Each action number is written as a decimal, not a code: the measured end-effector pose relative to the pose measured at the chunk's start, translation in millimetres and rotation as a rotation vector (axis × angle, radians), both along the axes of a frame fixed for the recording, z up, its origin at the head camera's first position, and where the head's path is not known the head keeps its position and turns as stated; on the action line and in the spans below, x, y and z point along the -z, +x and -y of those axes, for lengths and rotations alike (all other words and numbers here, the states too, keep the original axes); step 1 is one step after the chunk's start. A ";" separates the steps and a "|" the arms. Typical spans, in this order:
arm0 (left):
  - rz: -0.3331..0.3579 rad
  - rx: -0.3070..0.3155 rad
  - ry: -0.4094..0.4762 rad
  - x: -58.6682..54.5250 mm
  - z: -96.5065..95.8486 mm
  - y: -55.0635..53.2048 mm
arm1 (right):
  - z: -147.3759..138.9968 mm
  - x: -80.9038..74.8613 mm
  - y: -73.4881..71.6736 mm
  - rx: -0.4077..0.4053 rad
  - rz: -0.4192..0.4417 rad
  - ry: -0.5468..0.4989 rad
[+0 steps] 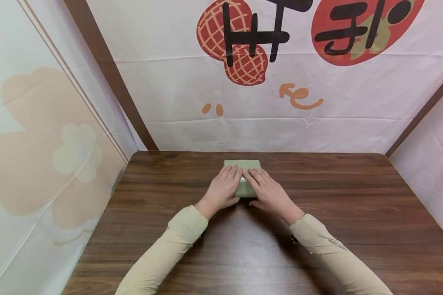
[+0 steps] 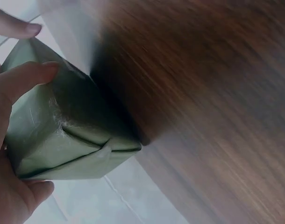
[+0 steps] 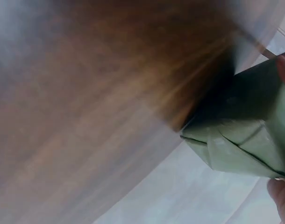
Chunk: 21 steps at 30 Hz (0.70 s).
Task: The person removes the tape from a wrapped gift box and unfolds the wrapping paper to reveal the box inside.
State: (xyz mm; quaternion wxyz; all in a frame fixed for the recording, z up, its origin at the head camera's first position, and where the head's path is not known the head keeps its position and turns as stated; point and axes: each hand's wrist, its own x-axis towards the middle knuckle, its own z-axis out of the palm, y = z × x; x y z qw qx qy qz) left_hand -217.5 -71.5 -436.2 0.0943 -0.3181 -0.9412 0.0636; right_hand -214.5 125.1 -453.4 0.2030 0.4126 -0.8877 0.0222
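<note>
A small box (image 1: 245,190) wrapped in pale green paper is at the far middle of the wooden table, with both hands around it. My left hand (image 1: 223,189) grips its left side, fingers over the top and thumb low at the near side. From the right, my right hand (image 1: 274,197) holds it the same way, its fingertips almost meeting the left ones. In the left wrist view, folded paper flaps and clear tape show on the end of the green box (image 2: 63,149). The right wrist view shows similar creases on the box's other end (image 3: 240,149); most of that hand is out of frame.
The dark brown wooden table (image 1: 240,254) has its back edge just beyond the box. Behind it hangs a white printed cloth (image 1: 162,90) with red and black figures. Another cloth panel (image 1: 29,164) with a pale flower stands along the left side.
</note>
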 end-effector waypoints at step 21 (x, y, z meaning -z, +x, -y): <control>-0.274 0.114 0.076 -1.2 -0.2 8.5 | -20.4 -9.6 -1.0 -0.009 -0.056 -0.079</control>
